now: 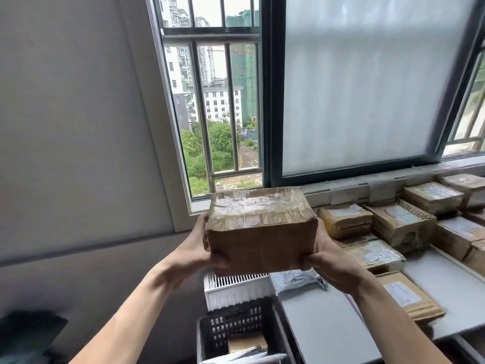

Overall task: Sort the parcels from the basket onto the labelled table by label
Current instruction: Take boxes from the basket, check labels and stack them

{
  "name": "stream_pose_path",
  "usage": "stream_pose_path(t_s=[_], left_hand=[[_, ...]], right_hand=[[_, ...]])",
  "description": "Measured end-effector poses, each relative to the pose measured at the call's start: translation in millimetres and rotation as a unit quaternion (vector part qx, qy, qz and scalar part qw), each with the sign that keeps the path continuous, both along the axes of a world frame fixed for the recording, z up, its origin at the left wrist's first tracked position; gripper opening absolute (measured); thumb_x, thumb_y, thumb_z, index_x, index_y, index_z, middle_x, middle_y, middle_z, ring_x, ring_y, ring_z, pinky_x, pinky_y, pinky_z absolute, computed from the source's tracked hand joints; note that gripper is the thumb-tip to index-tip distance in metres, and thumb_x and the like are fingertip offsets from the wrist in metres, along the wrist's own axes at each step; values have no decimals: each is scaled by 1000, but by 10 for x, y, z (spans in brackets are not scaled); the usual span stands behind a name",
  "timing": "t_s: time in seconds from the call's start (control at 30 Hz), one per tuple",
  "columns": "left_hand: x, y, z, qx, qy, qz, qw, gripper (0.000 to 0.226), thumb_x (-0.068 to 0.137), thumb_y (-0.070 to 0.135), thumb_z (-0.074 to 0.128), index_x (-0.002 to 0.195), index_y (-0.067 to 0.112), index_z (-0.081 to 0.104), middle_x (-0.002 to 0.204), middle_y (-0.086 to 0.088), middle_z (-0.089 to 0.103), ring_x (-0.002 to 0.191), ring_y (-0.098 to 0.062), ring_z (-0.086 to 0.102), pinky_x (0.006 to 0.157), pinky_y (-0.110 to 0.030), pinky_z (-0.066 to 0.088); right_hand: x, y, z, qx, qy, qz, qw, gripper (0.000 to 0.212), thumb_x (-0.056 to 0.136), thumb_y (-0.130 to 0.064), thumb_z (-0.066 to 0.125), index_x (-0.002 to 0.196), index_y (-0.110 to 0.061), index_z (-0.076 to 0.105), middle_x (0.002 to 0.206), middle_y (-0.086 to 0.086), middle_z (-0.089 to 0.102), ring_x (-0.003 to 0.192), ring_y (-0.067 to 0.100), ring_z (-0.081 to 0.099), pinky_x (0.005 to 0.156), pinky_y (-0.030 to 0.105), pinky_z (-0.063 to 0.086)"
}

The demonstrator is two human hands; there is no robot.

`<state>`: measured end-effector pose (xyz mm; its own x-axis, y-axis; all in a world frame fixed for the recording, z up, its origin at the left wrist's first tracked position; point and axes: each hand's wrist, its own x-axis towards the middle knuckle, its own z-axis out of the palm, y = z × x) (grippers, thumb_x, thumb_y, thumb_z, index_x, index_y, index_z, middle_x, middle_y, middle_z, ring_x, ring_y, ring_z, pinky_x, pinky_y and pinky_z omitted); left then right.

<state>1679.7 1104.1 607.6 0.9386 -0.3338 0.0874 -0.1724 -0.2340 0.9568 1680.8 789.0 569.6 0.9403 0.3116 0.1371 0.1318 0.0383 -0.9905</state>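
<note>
A brown, tape-wrapped box (pixel 261 232) is held up between the left hand (pixel 195 248) and right hand (pixel 330 261), above the black latticed basket (pixel 223 327); packets (pixel 244 357) lie in the basket. Labelled brown parcels (pixel 401 222) lie in rows on the grey worktop (pixel 322 319) at right.

free: table (pixel 322 316) near-left corner, bare between grey bag (pixel 296 279) and flat brown envelope (pixel 409 298) | blocked: far edge, boxes (pixel 401 224) packed close | basket (pixel 204 327): open-topped

Brown taped parcel (pixel 261 232), black basket (pixel 231 327)
</note>
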Motion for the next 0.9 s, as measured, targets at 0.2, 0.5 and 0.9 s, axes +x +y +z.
stream_pose_path(t_s=[0.2, 0.5, 0.9], left_hand=[[-33, -143, -47, 36, -58, 53, 996, 117, 53, 0, 91, 144, 42, 30, 138, 7, 51, 115, 17, 56, 88, -11, 52], [-109, -282, -204, 374, -321, 131, 860, 121, 60, 48, 84, 163, 29, 22, 151, 4, 30, 143, -20, 21, 116, -52, 29], [-233, -512, -579, 423, -522, 66, 738, 116, 63, 46, 80, 163, 27, 25, 159, -10, 26, 151, -32, 21, 117, -53, 29]], right_hand=[[88, 133, -210, -23, 46, -102, 994, 92, 72, -10, 88, 147, -37, 41, 143, -1, 59, 128, 15, 58, 97, 36, 54], [-117, 411, 19, -62, 99, -179, 977, 70, 91, -37, 77, 149, -35, 37, 141, 6, 46, 117, 17, 56, 92, 45, 60], [-63, 798, -60, 146, 234, -120, 954, 60, 77, -52, 67, 121, -12, 75, 117, 20, 75, 112, 42, 70, 96, 66, 53]])
